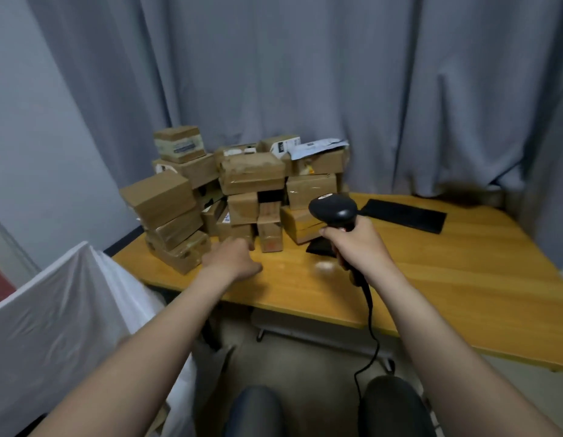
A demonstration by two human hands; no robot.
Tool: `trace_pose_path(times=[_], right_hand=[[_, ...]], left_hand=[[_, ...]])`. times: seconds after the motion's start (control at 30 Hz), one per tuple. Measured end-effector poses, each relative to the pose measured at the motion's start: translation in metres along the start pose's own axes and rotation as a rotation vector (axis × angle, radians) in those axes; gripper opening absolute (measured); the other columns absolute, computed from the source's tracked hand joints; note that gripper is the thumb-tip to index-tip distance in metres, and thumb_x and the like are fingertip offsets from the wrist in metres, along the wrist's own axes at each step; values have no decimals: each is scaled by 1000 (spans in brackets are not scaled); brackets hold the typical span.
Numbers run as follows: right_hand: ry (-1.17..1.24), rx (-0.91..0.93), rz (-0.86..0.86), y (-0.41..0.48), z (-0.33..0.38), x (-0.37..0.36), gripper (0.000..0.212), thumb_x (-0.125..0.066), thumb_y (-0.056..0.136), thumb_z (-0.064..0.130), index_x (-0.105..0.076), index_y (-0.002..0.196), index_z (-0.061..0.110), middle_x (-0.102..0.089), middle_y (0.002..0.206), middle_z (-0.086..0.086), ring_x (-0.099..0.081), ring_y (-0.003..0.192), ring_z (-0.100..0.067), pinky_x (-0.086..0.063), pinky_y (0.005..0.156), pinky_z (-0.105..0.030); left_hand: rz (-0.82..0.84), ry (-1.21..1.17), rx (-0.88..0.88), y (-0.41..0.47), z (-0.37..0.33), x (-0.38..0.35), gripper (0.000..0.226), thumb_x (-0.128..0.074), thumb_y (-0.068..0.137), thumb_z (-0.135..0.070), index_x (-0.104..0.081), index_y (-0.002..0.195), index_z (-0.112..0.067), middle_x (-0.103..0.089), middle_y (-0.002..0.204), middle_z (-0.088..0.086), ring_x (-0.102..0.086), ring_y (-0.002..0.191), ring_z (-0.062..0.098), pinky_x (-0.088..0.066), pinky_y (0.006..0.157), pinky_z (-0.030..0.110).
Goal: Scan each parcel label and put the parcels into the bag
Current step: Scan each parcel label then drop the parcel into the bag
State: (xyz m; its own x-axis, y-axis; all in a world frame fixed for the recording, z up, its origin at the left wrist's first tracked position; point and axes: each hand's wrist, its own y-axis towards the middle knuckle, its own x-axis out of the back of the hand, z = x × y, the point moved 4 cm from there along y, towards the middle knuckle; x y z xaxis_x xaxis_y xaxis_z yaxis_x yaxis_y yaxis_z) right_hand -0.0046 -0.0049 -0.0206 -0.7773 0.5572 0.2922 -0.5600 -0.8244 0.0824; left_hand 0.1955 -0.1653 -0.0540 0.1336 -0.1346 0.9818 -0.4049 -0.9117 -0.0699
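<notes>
Our right hand (pixel 356 244) has its grip clamped round the handle of the black scanner (pixel 334 209), fingers wrapped tight. The scanner's head tilts towards the far left, facing the parcels (pixel 252 175). Its cable (pixel 372 326) hangs off the near edge of the table (pixel 447 279).

Our left hand (pixel 233 258) reaches over the table's near left part, just short of the lowest boxes. Its fingers bend forward and are blurred, so we cannot tell whether the grip is apart or together, or whether it touches a box.

The parcels are brown cardboard boxes stacked unevenly at the far left of the table, against the grey curtain (pixel 305 74). The white bag (pixel 69 294) stands open off the table's left side, near us. A black keyboard (pixel 403 214) lies to the right of the pile, and a dark flat object (pixel 318 247) sits just beyond our right hand.
</notes>
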Motion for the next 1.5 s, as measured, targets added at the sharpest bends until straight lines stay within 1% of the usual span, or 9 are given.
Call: trace_pose_path(times=[0.13,0.37,0.57,0.73,0.9,1.07,1.23,1.37,1.5], right_hand=[[-32,9,-112,22,-5,50,13,-71,94,24,-67,87,14,-60,63,-1,-58,51,-15,-48,57,-35],[-88,-23,-225,55,-49,94,15,-69,94,27,-62,82,24,-62,66,1,-63,65,-25,-51,64,-38],[-108,-182,-226,71,-116,93,10,-67,98,30,-63,91,24,-66,76,-4,-67,76,-27,-55,71,-41],[-63,-270,-198,78,-145,89,11,-68,99,30,-62,93,22,-63,71,-3,-64,67,-23,-54,65,-39],[-25,-317,-168,79,-151,91,17,-69,98,28,-62,96,12,-59,64,-7,-59,53,-24,-52,57,-36],[-6,-290,-169,68,-137,94,16,-69,98,27,-61,95,13,-59,63,-6,-59,53,-24,-52,56,-37],[-14,-248,-195,53,-119,99,15,-70,97,27,-61,95,15,-60,62,-6,-59,51,-22,-52,55,-36],[12,-207,-212,41,-100,103,14,-70,95,24,-62,93,13,-59,60,-5,-58,48,-22,-50,52,-35],[23,-150,-205,26,-81,107,14,-71,94,24,-65,93,11,-59,61,-4,-59,51,-23,-51,55,-37]], left_hand=[[-41,-38,-182,24,-78,1,52,-73,83,-54,-62,131,-36,-60,136,-2,-55,126,29,-53,99,45],[8,-11,-281,73,-162,-50,49,-73,91,-44,-63,135,-26,-67,129,0,-63,117,26,-55,88,37],[25,18,-293,108,-190,-107,51,-71,91,-48,-64,137,-25,-67,131,0,-62,121,25,-54,99,41],[-59,91,-239,123,-192,-129,29,-69,94,-48,-76,111,-26,-72,108,0,-67,103,23,-59,86,39],[-120,90,-249,126,-198,-131,9,-66,97,-29,-75,96,-27,-69,103,-3,-65,104,23,-51,89,38],[-8,-86,-266,125,-202,-117,10,-64,99,-24,-68,90,-25,-67,92,-2,-65,92,20,-57,88,42],[74,-477,-230,117,-213,-78,15,-56,104,-25,-62,90,-26,-67,99,-1,-62,95,20,-50,85,36],[123,-679,-251,102,-219,-43,11,-51,105,-21,-59,99,-17,-66,111,9,-60,103,27,-45,86,37],[93,-822,-270,81,-211,-9,12,-43,108,-15,-52,99,-16,-58,98,2,-53,91,19,-40,68,31]])
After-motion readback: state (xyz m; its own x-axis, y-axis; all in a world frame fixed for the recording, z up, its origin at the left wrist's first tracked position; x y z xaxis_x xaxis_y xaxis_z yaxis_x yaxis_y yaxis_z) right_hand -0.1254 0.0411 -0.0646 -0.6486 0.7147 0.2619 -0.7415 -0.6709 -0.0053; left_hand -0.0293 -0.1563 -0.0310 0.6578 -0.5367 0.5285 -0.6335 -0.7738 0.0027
